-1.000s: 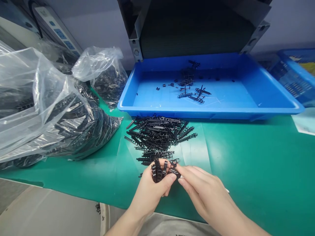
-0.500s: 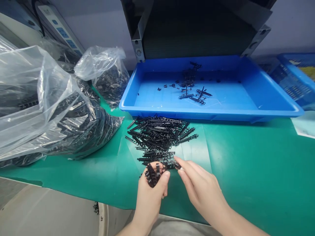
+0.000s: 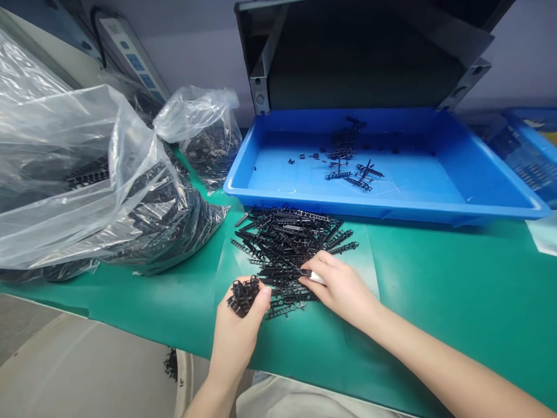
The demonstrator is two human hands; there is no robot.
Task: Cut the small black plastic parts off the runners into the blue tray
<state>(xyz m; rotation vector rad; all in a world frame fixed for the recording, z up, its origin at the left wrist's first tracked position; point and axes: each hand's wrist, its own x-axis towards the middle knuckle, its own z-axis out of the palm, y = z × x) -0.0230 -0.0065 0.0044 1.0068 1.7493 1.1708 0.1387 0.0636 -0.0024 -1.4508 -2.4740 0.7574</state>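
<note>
The left hand (image 3: 239,322) is closed around a bundle of black strips (image 3: 244,294); the right hand (image 3: 343,287) pinches a slim white object (image 3: 317,278), right at the pile of black pieces (image 3: 296,235). A light, snug hold probably suits such thin parts, and easing overlapped ones apart should avoid snags. The pile lies on a green counter (image 3: 187,316), just in front of a blue tray (image 3: 413,210). Clear bags (image 3: 130,232) stand left; a power strip (image 3: 134,60) is mounted behind them.
</note>
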